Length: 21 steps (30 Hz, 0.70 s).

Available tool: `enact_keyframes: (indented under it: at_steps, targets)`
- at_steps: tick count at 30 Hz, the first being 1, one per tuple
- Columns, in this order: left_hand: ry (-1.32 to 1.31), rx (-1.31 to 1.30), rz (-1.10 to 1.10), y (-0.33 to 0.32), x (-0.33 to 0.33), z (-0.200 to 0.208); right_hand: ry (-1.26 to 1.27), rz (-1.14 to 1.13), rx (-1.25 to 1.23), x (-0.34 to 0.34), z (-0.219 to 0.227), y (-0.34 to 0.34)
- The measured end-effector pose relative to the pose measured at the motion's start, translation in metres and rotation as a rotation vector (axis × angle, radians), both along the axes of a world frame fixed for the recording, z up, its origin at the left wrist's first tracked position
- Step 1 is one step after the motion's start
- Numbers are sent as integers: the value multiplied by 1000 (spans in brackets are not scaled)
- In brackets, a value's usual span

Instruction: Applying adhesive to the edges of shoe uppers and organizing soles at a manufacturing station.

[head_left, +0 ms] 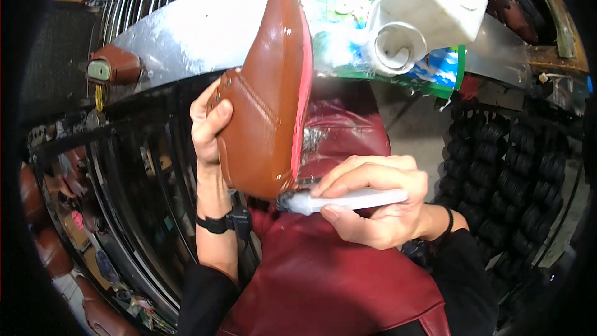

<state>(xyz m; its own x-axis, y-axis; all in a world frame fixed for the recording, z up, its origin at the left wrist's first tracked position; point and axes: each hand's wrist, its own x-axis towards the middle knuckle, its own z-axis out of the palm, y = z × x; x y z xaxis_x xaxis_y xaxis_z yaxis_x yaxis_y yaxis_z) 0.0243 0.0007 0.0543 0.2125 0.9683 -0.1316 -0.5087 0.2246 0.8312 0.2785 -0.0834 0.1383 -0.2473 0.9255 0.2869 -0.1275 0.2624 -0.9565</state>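
Observation:
A brown leather shoe upper (264, 106) stands on end in front of me, toe pointing away, with a pink-red band along its bottom edge on the right. My left hand (211, 118) grips it at the lace opening, thumb on the near side and most fingers hidden behind. Pinched in my right hand (379, 199) is a brush (354, 201) with a white handle. Its dark bristles touch or nearly touch the heel end beside the lower end of the band; the exact contact is hard to make out.
A metal bench (180, 31) spans the far side. On it stand a white plastic container (435, 6) with a round opening and a green-blue sheet (348, 0). Another brown shoe (115, 65) sits at the bench's left end. Black soles (497, 174) are stacked at right; racks of shoes line the left.

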Motion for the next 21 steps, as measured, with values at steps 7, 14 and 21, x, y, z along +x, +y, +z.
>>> enact_keyframes:
  at_steps: [7, 14, 21]
  targets:
    - [36, -16, 65, 1, -5, 12, 64, -134, -115, -3, -4, 15]
    - [-164, -214, 120, -3, 2, 26, -73, -2, 168, 10, 22, 30]
    - [-407, -92, 83, -9, 29, 36, 85, 112, 286, 21, 26, 79]
